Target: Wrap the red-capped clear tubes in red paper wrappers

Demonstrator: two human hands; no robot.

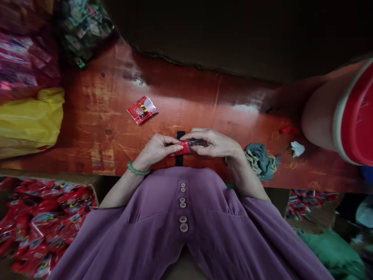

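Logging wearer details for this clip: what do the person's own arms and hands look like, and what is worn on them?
Both arms come out of loose purple sleeves pushed up to the elbows, forearms bare. The left hand has a green beaded bracelet at the wrist. The right hand shows no jewellery or gloves.

Left hand [157, 149] and right hand [214, 143], fingertips meeting on a small red sachet [184, 148] above a black strip [180, 159]; loose red sachet [142, 109] at 10 o'clock; crumpled cloth [261, 161] at 3 o'clock; red wooden table [204, 101]; yellow bag [30, 116] at 9 o'clock
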